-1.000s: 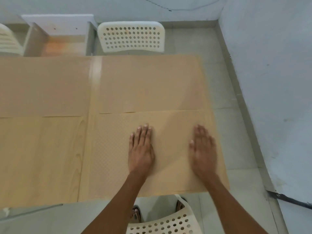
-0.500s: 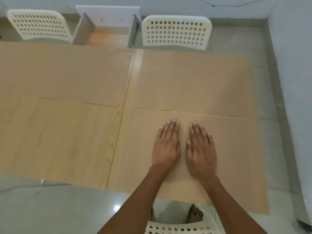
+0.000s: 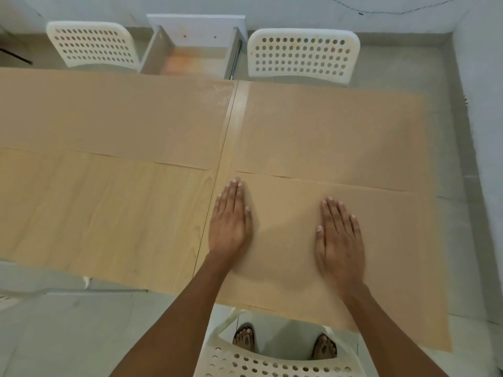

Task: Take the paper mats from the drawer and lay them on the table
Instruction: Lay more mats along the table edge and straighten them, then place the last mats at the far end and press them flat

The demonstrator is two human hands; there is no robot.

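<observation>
Three brown paper mats lie flat on the light wooden table. The near right mat is under both my hands. My left hand rests flat at the mat's left edge, fingers together and straight. My right hand lies flat near the mat's middle, fingers slightly spread. Neither hand grips anything. A second mat covers the far right of the table and a third mat covers the far left. The open white drawer stands beyond the table's far edge; I cannot tell what lies inside it.
Two white perforated chairs stand at the far side, flanking the drawer. Another white chair is right below me, with my feet behind it. A wall runs along the right. Bare wood shows at the near left.
My hands were side by side half a second ago; now they have slid apart over the near right mat, the left one to its left edge. The camera shifted slightly.
</observation>
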